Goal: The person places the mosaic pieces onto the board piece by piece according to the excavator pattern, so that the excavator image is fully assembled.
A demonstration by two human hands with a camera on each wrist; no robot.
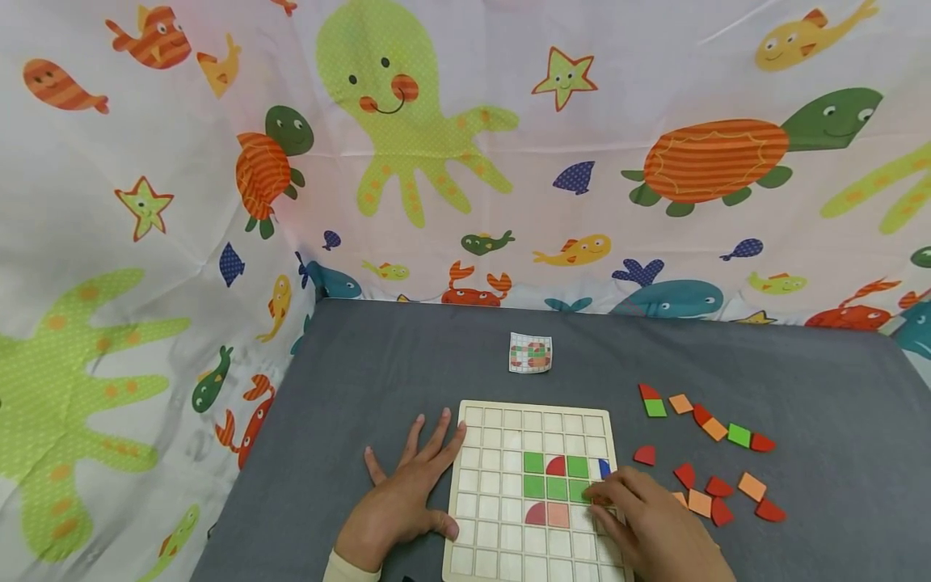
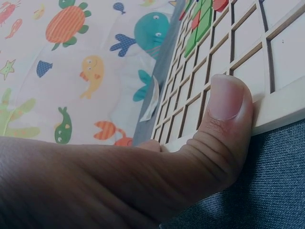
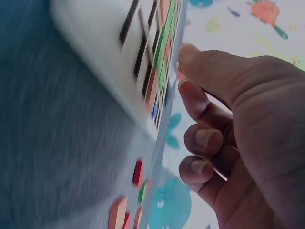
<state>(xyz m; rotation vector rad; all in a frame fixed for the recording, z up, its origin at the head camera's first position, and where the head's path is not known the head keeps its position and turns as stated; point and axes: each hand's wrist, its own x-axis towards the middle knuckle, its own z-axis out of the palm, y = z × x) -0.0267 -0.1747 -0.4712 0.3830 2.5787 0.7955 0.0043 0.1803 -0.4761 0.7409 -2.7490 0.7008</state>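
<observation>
A wooden grid board (image 1: 489,558) lies on the grey cloth. Its cells hold several green squares (image 1: 556,488), a red quarter-circle (image 1: 556,466), a darker red quarter-circle (image 1: 536,513), an orange square (image 1: 558,515) and a blue piece (image 1: 604,468) at the right side. With fingers spread, my left hand (image 1: 407,501) rests along the board's left edge; its thumb (image 2: 226,107) lies on the frame in the left wrist view. Over the right side of the board, my right hand (image 1: 643,517) pinches a small red piece (image 3: 180,75) between thumb and index finger, mostly hidden by the fingertips.
Right of the board lie several loose red quarter-circles (image 1: 644,455), orange squares (image 1: 751,486) and green squares (image 1: 739,435). A small printed pattern card (image 1: 531,353) lies behind the board. A curtain with sea animals (image 1: 451,242) closes off the back and left.
</observation>
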